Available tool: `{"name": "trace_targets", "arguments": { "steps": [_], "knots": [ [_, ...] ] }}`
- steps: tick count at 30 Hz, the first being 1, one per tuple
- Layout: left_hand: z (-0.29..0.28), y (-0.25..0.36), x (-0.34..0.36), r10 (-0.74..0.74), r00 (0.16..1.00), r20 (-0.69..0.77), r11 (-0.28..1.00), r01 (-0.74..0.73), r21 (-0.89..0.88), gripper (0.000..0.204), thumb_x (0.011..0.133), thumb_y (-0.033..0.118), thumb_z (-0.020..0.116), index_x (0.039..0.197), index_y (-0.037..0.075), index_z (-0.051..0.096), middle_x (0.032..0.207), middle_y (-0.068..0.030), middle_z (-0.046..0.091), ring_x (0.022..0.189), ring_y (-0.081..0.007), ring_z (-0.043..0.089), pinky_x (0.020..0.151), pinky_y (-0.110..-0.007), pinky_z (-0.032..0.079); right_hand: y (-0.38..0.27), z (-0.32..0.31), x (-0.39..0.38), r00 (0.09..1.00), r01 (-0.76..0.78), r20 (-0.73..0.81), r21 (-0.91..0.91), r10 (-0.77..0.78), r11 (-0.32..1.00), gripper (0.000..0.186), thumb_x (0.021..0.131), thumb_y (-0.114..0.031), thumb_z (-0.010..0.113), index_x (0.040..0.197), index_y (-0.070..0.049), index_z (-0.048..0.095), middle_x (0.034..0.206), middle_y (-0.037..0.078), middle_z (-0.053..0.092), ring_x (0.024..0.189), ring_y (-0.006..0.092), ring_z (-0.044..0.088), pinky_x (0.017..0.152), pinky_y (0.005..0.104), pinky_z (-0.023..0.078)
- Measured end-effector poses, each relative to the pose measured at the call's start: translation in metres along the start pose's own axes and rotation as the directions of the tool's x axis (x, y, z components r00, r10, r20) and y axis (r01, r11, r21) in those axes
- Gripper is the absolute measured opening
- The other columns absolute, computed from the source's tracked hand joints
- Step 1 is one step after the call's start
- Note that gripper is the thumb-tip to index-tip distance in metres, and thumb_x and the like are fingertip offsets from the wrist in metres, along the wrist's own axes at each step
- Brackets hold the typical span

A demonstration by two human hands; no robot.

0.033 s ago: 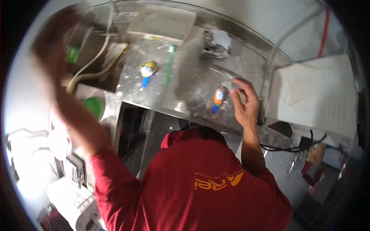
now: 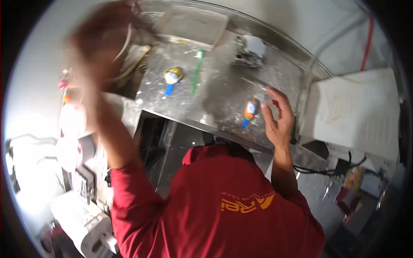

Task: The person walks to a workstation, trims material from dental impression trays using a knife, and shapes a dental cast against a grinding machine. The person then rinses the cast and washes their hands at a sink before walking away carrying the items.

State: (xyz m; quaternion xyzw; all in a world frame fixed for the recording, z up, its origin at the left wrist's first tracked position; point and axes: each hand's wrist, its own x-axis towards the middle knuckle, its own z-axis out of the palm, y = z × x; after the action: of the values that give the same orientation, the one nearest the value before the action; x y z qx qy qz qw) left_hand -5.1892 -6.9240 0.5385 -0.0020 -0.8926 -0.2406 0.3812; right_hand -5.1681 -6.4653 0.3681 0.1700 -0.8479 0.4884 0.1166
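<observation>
My left hand (image 2: pixel 101 41) is raised over the sink at upper left, smeared by motion, so its fingers and any held thing are unclear. My right hand (image 2: pixel 277 118) hovers at the right of the steel worktop (image 2: pixel 219 101), thumb and curved fingers apart. Just left of its thumb lies a small orange-and-white piece with a blue strap (image 2: pixel 251 109). A yellow-and-white piece with a blue strap (image 2: pixel 172 77) lies farther left, beside a green stick-like tool (image 2: pixel 195 71).
A pale tray (image 2: pixel 191 26) and a metal fixture (image 2: pixel 251 49) sit at the back. A hose (image 2: pixel 137 64) runs into the sink. A white board (image 2: pixel 348 109) stands on the right. A white machine (image 2: pixel 81 219) is at lower left, and black cables (image 2: pixel 318 170) hang at right.
My left hand and forearm have swung to the right, still blurred. My right hand has barely moved relative to the worktop. The whole view has shifted slightly rightward.
</observation>
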Motion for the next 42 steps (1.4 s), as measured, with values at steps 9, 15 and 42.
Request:
{"name": "trace_targets", "arguments": {
  "steps": [9, 15, 42],
  "knots": [
    [0.211, 0.161, -0.217, -0.222, 0.812, 0.539, 0.539, 0.563, -0.626, 0.021, 0.085, 0.008, 0.074, 0.104, -0.002, 0.074, 0.089, -0.0189, 0.076, 0.078, -0.0285, 0.076, 0.072, -0.039, 0.059, 0.02, 0.019, -0.042, 0.841, -0.48, 0.368, 0.173, 0.396, 0.86, 0.027, 0.103, -0.02, 0.061, 0.118, 0.002, 0.062, 0.097, 0.015, 0.07, 0.091, 0.0249, 0.069, 0.077, 0.038, 0.051],
    [0.209, 0.134, -0.253, -0.245, 0.748, 0.617, 0.641, 0.602, -0.476, 0.028, 0.082, 0.012, 0.077, 0.106, 0.0, 0.074, 0.098, -0.0177, 0.075, 0.086, -0.028, 0.075, 0.077, -0.039, 0.06, 0.067, 0.033, -0.04, 0.956, -0.232, 0.07, -0.411, 0.284, 0.882, 0.044, 0.082, -0.034, 0.084, 0.094, 0.003, 0.063, 0.086, 0.021, 0.07, 0.08, 0.0416, 0.069, 0.071, 0.0454, 0.052],
    [0.216, 0.107, -0.258, -0.026, 0.492, 0.87, -0.865, 0.425, -0.267, 0.027, 0.103, 0.03, 0.046, 0.095, 0.009, 0.062, 0.125, -0.0223, 0.068, 0.121, -0.0363, 0.064, 0.096, -0.045, 0.054, -0.051, 0.006, -0.036, 0.816, -0.349, 0.513, 0.073, 0.265, 0.934, 0.028, 0.109, -0.022, 0.053, 0.101, 0.002, 0.065, 0.067, 0.009, 0.063, 0.058, 0.0197, 0.063, 0.056, 0.0334, 0.048]
  ]
}}
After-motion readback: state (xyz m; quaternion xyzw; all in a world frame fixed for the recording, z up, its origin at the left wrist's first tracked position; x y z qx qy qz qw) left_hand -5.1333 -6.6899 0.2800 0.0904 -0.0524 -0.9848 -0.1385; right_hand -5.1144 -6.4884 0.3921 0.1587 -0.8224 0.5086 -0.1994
